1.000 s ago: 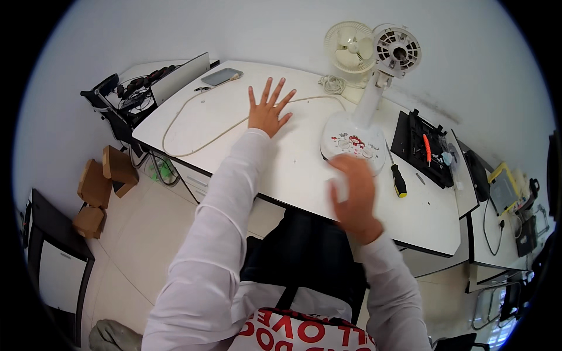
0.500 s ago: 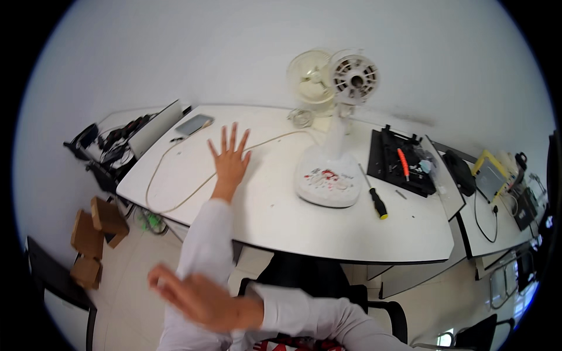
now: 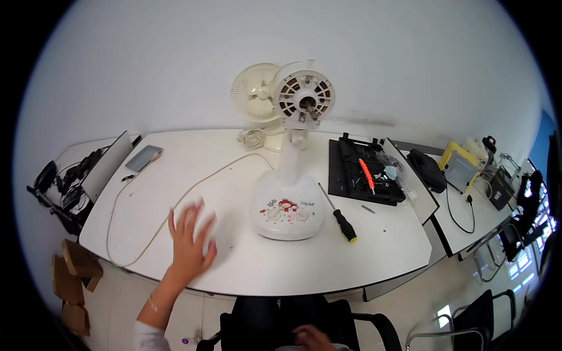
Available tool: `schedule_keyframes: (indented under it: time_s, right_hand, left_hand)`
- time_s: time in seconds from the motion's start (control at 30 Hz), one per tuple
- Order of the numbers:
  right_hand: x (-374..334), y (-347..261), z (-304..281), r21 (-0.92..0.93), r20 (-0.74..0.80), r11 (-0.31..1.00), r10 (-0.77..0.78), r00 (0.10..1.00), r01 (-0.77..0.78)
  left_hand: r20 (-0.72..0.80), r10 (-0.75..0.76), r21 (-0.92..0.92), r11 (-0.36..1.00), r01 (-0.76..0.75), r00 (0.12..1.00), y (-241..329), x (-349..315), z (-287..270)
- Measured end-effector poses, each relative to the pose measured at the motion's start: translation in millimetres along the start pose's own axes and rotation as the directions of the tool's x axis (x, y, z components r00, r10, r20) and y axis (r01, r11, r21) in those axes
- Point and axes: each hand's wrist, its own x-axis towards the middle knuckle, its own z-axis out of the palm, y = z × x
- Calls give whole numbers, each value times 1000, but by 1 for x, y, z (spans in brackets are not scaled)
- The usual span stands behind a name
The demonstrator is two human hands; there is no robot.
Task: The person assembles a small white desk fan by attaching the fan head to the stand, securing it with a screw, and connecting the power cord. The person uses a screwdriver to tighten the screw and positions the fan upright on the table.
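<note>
My left hand (image 3: 190,243) hovers over the white table's front left part, fingers spread and slightly blurred, holding nothing. A thin band shows on its bare wrist. My right hand (image 3: 311,338) is low at the bottom edge, over my lap, partly cut off, its fingers too dim and blurred to read. In front of me stands a white table fan (image 3: 287,205) with a printed base; its grille and blades are off, and the motor shaft shows. A black and yellow screwdriver (image 3: 344,225) lies to the right of the base.
Behind the fan is a cream fan (image 3: 257,96) with a coiled cord (image 3: 252,138). A pale cable (image 3: 193,184) loops across the left side, near a grey phone-like slab (image 3: 143,158). At right lie a black tool case (image 3: 366,169) and an orange-handled tool (image 3: 367,175).
My left hand has drawn back toward the table's front edge, and more of its forearm is bare. My right hand has moved from over the left sleeve down to my lap. The view has shifted.
</note>
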Motion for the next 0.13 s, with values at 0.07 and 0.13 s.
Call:
schedule_keyframes:
  time_s: [0.07, 0.13]
  right_hand:
    - [-27, 55, -52, -131, -422, 981, 77, 903, -145]
    - [-26, 163, -114, -198, -701, 944, 52, 711, -264]
  left_hand:
    - [166, 88, 39, 995, -95, 982, 6, -32, -4]
    - [242, 15, -45, 999, -4, 970, 5, -42, -4]
